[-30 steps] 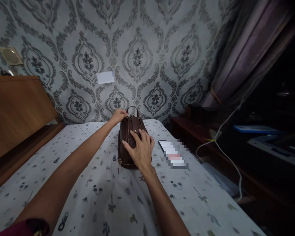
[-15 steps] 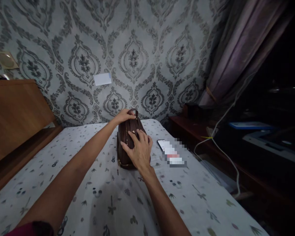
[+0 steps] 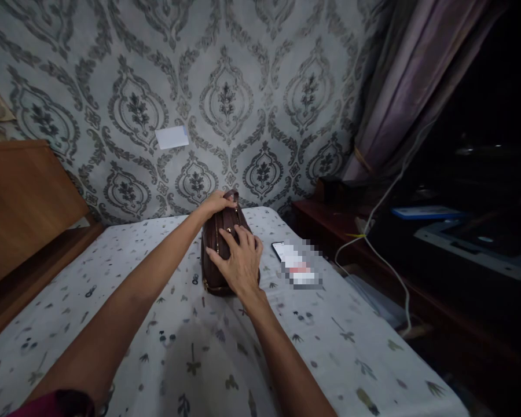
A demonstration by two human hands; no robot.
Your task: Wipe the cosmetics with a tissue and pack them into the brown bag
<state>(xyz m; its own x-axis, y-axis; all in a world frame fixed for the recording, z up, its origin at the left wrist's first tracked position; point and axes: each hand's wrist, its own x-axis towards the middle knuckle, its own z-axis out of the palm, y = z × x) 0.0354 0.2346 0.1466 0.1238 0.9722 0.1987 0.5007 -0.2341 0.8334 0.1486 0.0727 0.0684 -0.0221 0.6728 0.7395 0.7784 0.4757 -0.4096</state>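
Observation:
A dark brown bag (image 3: 211, 269) with gold zips stands on the bed's white patterned sheet (image 3: 165, 347). At its far end, beside the small top handle, my left hand (image 3: 218, 202) is closed on the bag, with some of its fingers hidden behind it. My right hand (image 3: 241, 258) lies over the near part of the bag, fingers spread across its top and right side. A phone (image 3: 293, 263), partly pixelated, lies on the sheet to the right of the bag.
A wooden headboard-like panel (image 3: 26, 202) stands at the left. To the right are a dark red table (image 3: 306, 217), a white cable (image 3: 391, 263) and a blue-edged flat object (image 3: 428, 213). Patterned wallpaper and a curtain (image 3: 399, 87) rise behind.
The whole view has shifted slightly, so the bag, phone and both hands appear a little further left. Both hands keep the same places on the bag.

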